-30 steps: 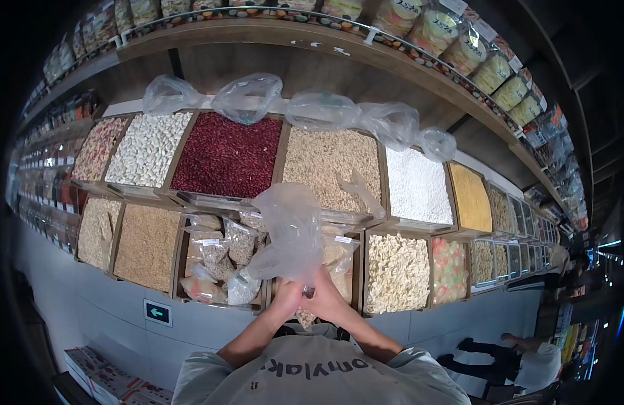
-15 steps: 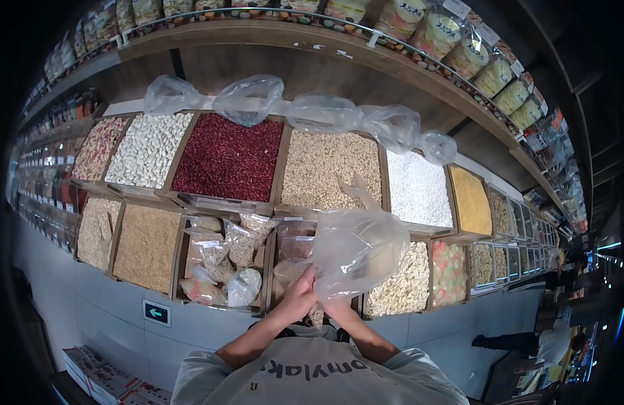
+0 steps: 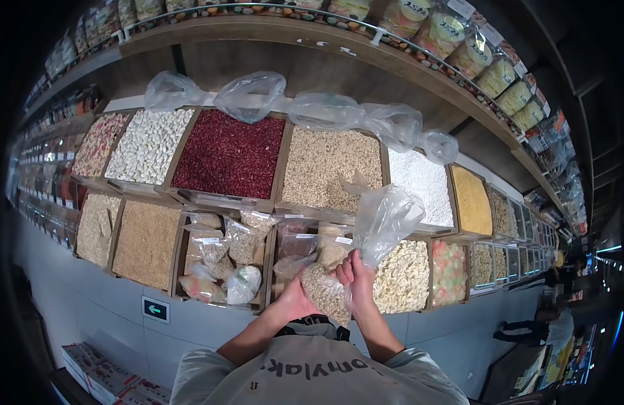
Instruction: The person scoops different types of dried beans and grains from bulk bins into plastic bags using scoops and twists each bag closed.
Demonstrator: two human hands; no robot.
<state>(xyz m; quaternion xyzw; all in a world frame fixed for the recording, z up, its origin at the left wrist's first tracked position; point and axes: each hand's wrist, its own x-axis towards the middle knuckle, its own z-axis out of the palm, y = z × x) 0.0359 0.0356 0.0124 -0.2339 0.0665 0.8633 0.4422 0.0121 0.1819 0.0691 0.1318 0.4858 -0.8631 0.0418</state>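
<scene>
A clear plastic bag of pale beans (image 3: 325,295) is held in front of my chest. My left hand (image 3: 296,299) cups its filled bottom from the left side. My right hand (image 3: 357,275) is closed around the bag's gathered neck, and the loose plastic top (image 3: 386,226) sticks out above the fist. Behind the bag stands a bin of pale tan beans (image 3: 329,165) with a scoop (image 3: 354,183) lying in it. Below that bin, a compartment holds several filled, labelled bags (image 3: 300,244), partly hidden by my hands.
Neighbouring bins hold dark red beans (image 3: 227,155), white beans (image 3: 150,145), white grains (image 3: 418,189) and pale flakes (image 3: 401,277). Empty plastic bags (image 3: 251,98) hang along the back. A shelf (image 3: 271,34) with packaged goods overhangs the bins. Another person (image 3: 558,331) is at the far right.
The bag's top, spread wide before, is now gathered narrow in my right hand and lies further right. The bean-filled bottom has come up into view between my hands.
</scene>
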